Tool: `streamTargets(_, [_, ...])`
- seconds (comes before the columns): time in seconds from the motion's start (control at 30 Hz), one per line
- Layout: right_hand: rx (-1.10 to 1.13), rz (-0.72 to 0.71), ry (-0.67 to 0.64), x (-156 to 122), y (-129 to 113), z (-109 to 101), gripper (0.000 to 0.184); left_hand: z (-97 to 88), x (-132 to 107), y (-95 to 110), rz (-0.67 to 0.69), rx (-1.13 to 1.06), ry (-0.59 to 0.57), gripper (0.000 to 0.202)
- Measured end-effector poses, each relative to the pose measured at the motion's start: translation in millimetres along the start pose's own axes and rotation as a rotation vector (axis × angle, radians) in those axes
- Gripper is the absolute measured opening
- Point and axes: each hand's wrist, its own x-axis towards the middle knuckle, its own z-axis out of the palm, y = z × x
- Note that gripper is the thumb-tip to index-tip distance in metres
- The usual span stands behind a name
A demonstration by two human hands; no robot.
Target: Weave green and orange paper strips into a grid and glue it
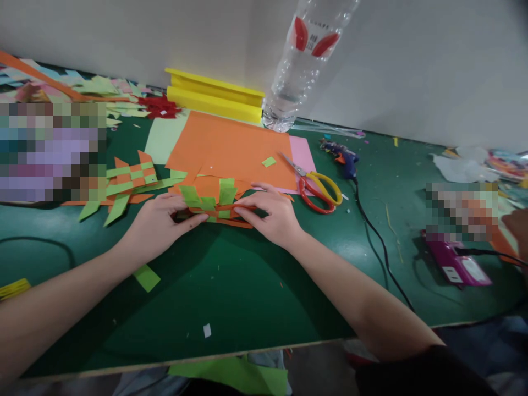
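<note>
- Pinched by its left end in the left hand (159, 220): the woven paper (208, 203), with the thumb in front and the fingers partly hidden behind.
- Pinched by its right side, at an orange strip, between thumb and fingertips of the right hand (272, 214).
- Spanned between these 2 hands, in orange and green, with several green strip ends sticking up in the gap.
- Hard to tell whether resting on the table (247, 291) or slightly raised.
- Just beyond both hands, a big orange sheet (226, 143), with 1 small green scrap (269, 161) on top.
- Beyond the right hand and to its right, red and yellow scissors (301, 173), with blades over the sheet.
- Farther right of that hand, a glue gun (346, 160) with a black cord (377, 236).
- To the left of the left hand, a 2nd woven paper piece (134, 177), with loose strip ends.
- Next to the left forearm, on the near side, a green paper scrap (147, 278).
- Well beyond the hands, past the orange sheet, a yellow folded strip (214, 99) and, beside its right end, a clear bottle (303, 66).
</note>
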Motion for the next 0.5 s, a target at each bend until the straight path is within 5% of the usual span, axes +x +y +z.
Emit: streamTargets(0.5, [0.114,-0.016,-0.089,-1,-1,3,0.014,-4.2,-3,13,-0.074,-0.101,-0.025,0.031])
